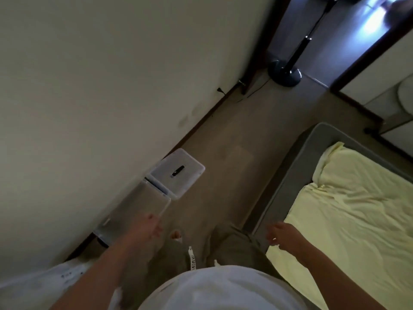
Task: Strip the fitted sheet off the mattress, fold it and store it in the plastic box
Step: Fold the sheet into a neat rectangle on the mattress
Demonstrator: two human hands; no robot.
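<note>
Your right hand (pixel 282 237), fingers spread and empty, hovers nearest the fitted sheet (pixel 357 215) at three o'clock; your left hand (pixel 152 227) is empty too.

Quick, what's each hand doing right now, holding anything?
Left hand: open, empty, in front of the plastic box.
Right hand: open, empty, at the edge of the yellow fitted sheet.

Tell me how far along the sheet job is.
Done: the yellow sheet is already off the grey mattress along its near edge. In hand: nothing; left hand and right hand are empty. Left: finish stripping, folding, storing in the lidded plastic box.
</note>
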